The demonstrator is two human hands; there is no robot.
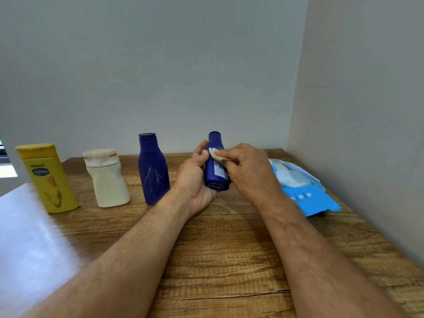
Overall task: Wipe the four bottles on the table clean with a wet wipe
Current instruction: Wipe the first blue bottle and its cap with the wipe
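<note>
Above the wooden table [229, 249], the left hand [195, 180] cradles a slim blue bottle [215, 166] tilted away, its base toward the camera, left fingers [200, 149] curled around its side, while the right hand [250, 171] pinches a small folded wet wipe [216, 154] against the bottle's upper face. Left of this bottle stand a dusty blue bottle [152, 171], a cream bottle [106, 177] and a blurred yellow bottle [47, 177]; right of it lies an open blue wipe pack [305, 193]. Grey walls close the corner behind, and the held bottle's label is too small to read.

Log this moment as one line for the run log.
left hand: holds dark blue plastic bottle | right hand: wiping it with white wet wipe | three bottles standing
</note>
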